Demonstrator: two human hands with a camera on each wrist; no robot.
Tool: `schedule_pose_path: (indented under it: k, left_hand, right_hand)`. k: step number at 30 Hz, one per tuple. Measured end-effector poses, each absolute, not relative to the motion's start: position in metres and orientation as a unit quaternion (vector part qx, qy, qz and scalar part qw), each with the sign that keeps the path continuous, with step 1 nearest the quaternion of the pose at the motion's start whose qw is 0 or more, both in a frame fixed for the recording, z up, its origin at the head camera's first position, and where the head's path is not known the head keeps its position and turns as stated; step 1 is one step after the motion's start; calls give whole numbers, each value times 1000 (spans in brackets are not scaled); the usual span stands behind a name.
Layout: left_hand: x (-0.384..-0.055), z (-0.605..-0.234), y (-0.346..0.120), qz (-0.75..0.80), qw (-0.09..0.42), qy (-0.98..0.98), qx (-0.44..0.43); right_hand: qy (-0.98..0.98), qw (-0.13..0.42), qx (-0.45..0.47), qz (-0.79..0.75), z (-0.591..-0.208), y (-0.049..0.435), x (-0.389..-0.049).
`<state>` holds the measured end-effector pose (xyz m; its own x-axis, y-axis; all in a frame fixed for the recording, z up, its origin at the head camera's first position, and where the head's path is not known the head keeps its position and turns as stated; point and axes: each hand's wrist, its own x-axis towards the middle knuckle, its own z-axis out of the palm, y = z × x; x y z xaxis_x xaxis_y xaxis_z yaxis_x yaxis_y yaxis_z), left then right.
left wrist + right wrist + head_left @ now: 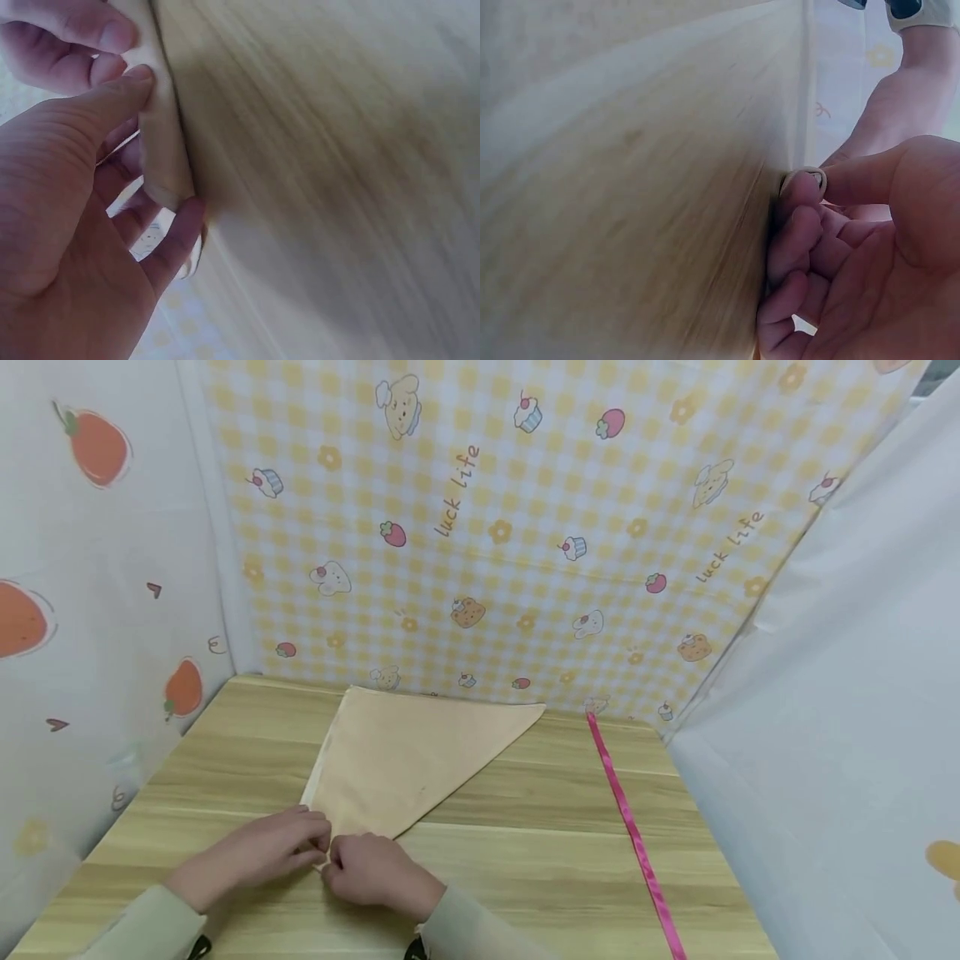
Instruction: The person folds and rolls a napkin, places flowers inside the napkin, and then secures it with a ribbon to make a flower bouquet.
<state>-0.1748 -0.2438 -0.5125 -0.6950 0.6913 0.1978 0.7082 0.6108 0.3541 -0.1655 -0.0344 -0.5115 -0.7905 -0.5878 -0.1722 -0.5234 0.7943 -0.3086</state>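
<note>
Both left hand [266, 847] and right hand [381, 872] pinch the near end of the tan cloth [412, 747]; the rest lies flat on the table [525, 885] past them.

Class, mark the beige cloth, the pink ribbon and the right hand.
Beige cloth [408, 752], head view: middle of its upper surface.
Pink ribbon [634, 837], head view: middle of its length.
Right hand [378, 871], head view: back of the hand.

The cloth [420, 743] is showing plain peachy tan, with a whitish strip [313, 782] down one side. I'm noticing a ribbon [632, 827] gleaming hot pink, and a table [525, 877] displaying streaky yellow-brown wood grain. The backdrop [480, 568] is sporting yellow-and-white checks sprinkled with strawberries [393, 534], cupcakes [528, 415] and flowers [500, 532]; the left curtain [112, 577] is carrying orange fruit [98, 448] on white.
</note>
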Motion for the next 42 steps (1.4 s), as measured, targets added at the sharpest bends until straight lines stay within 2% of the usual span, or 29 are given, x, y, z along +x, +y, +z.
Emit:
schedule_pose_path:
  k: [8,18,24,34,42]
  left_hand:
    - [-175,-514,-240,-212,-20,-913,-348]
    - [-182,-518,-242,-233,-14,-914,-331]
    - [-182,-519,-241,-234,-11,-912,-337]
    - [-174,-519,-247,-229,15,-907,-353]
    - [-172,-520,-250,-236,24,-902,-361]
  right_hand:
    - [960,112,-258,-12,-512,-40,-157]
    - [964,109,-230,74,-511,-45,-154]
    - [965,113,-229,58,-509,-42,-158]
    - [963,158,-217,14,-498,-35,-166]
    - [960,156,-229,-35,-505,-30,-167]
